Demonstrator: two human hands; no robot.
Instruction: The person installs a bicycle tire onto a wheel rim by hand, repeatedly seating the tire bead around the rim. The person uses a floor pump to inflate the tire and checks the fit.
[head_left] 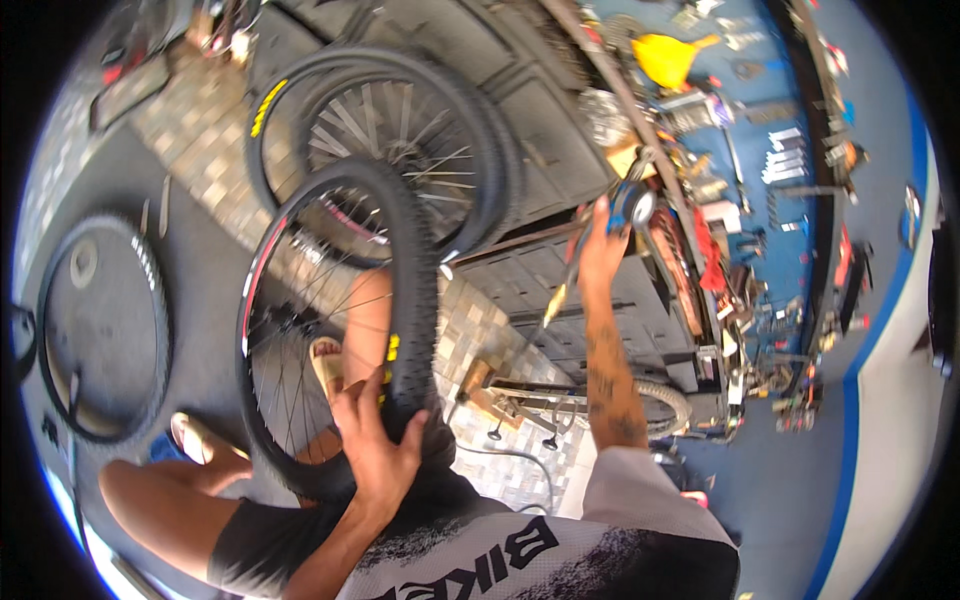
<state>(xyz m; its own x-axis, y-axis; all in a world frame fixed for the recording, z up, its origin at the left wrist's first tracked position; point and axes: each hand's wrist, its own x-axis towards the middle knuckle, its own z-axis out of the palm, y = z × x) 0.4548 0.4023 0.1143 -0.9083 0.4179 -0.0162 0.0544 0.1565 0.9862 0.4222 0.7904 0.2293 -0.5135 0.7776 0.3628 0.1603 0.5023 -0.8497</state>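
Observation:
A bicycle wheel [412,270] with a knobbly black tyre stands upright between my legs. My left hand [375,440] grips its near side, with the thumb across the tread and the fingers along the sidewall. My right arm reaches far out to the right, toward the cluttered workbench. In my right hand [603,250] is a blue tyre inflator [634,205] with a round dial gauge; its fingers are wrapped round it. A slim piece with a yellowish end [553,305] hangs below that hand; whether it belongs to the inflator I cannot tell.
More wheels [475,160] lean against grey cabinets [550,130] ahead. A loose tyre [160,330] lies on the dark mat at left. Tools crowd the bench and the blue tool wall [750,150]. Another wheel [665,405] and a hose [530,455] are right of my legs.

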